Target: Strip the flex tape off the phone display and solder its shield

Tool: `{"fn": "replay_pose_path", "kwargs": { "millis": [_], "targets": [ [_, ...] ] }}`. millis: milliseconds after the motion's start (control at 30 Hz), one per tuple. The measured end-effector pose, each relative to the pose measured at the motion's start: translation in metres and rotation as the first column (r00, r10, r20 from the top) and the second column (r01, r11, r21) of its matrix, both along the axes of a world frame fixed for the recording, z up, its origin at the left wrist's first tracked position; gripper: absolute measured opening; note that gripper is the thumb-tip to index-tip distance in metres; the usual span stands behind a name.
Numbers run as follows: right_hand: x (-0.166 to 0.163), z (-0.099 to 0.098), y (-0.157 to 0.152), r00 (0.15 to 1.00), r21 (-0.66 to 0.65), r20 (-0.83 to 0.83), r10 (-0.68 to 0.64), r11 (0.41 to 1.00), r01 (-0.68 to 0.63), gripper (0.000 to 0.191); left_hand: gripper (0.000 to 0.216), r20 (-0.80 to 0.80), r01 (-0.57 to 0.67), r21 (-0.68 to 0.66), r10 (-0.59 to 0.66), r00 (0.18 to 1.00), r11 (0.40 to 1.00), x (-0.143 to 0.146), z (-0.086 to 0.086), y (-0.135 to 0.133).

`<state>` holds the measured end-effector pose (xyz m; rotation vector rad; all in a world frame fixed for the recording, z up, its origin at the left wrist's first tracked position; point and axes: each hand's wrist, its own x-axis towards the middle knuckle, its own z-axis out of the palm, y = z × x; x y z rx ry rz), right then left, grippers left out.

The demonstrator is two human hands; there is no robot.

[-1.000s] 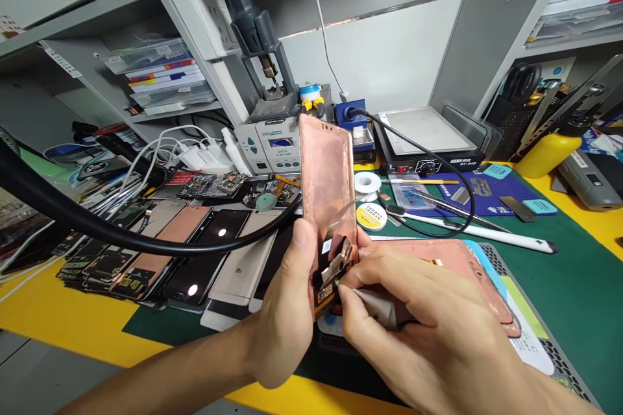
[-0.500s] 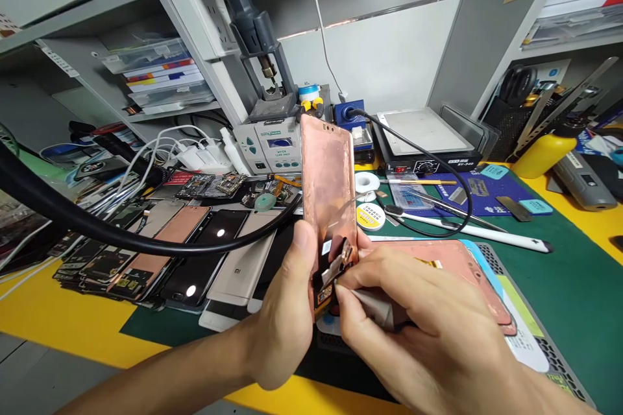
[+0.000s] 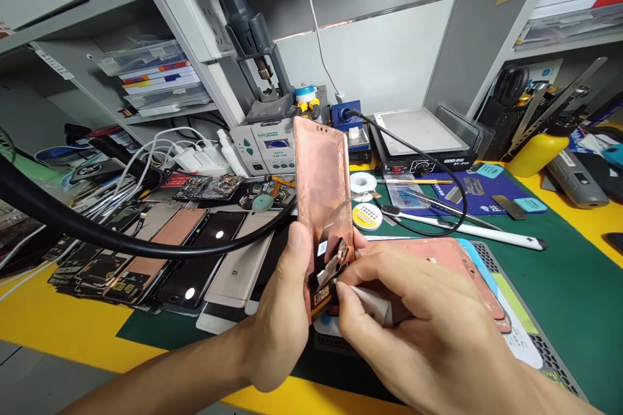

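Note:
Near the middle of the head view, a copper-coloured phone screen panel point(image 3: 322, 172) is held upright and slightly tilted. My left hand point(image 3: 280, 318) grips its lower part, thumb along the left edge and fingers behind. At the panel's lower end sit a black flex section with a ribbon cable point(image 3: 335, 262) lifted off the surface. My right hand point(image 3: 418, 318) is closed beside that end, thumb and forefinger pinched against the lower right edge. A pale, cloth-like piece point(image 3: 372, 305) shows between its fingers; part of it is hidden in the palm.
Another copper-coloured panel point(image 3: 433, 253) lies on the mat under my right hand. Several phones and panels point(image 3: 238, 259) lie at left. A black hose point(image 3: 160, 243) arches across the front left. A white-handled brush point(image 3: 467, 230), solder spool point(image 3: 363, 185) and heating plate point(image 3: 421, 133) stand behind.
The whole view has shifted slightly, so the panel and both hands sit a little further left. The pale piece in my right hand shows brighter and a little changed in shape. Both grips stay the same.

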<state>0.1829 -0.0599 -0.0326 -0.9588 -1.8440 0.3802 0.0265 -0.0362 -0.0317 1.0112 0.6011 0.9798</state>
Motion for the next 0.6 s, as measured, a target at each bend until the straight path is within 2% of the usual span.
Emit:
{"fn": "replay_pose_path", "kwargs": {
  "millis": [200,333,600],
  "targets": [
    [0.002,0.010,0.002,0.998,-0.094,-0.055,0.016,0.995,-0.021,0.021,0.076,0.081,-0.022,-0.119,0.032,0.996,0.993,-0.006,-0.003,0.001],
    [0.001,0.011,0.002,0.997,-0.074,-0.051,0.049,0.996,-0.053,0.022,0.076,0.077,-0.034,-0.155,0.046,0.996,0.987,-0.009,-0.004,0.000],
    [-0.001,0.004,0.001,1.000,-0.010,-0.031,0.003,1.000,-0.003,0.018,0.065,0.042,0.010,-0.031,-0.009,0.999,0.999,0.000,0.004,0.001]
  ]
}}
